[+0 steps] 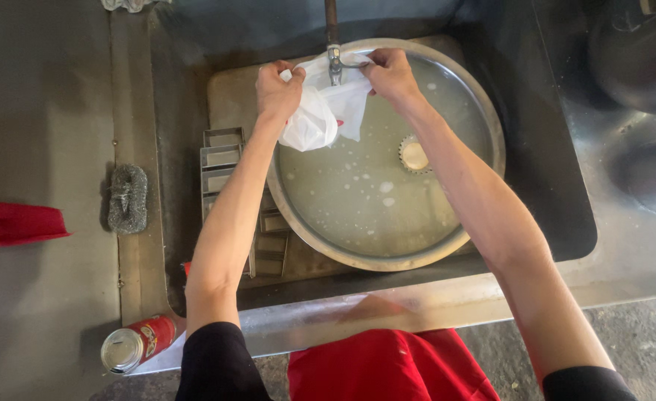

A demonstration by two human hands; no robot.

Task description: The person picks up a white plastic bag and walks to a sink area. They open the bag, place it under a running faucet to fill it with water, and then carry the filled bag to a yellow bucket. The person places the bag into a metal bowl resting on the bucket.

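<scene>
A steel scourer lies on the grey counter left of the sink. A red cloth sits at the far left edge. A red can lies on its side near the sink's front corner. Small rectangular metal moulds are stacked inside the sink. A dark pot stands at upper right.

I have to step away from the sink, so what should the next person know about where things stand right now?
Left hand: gripping the white plastic bag at its mouth.
Right hand: pinching the bag's other edge, holding it open around the tap.
Bag hangs over the large round metal basin in the sink; the basin holds cloudy water and a small fluted mould.
Rectangular metal moulds lie left of the basin; steel scourer on the counter.
Whether water is running cannot be told.
</scene>
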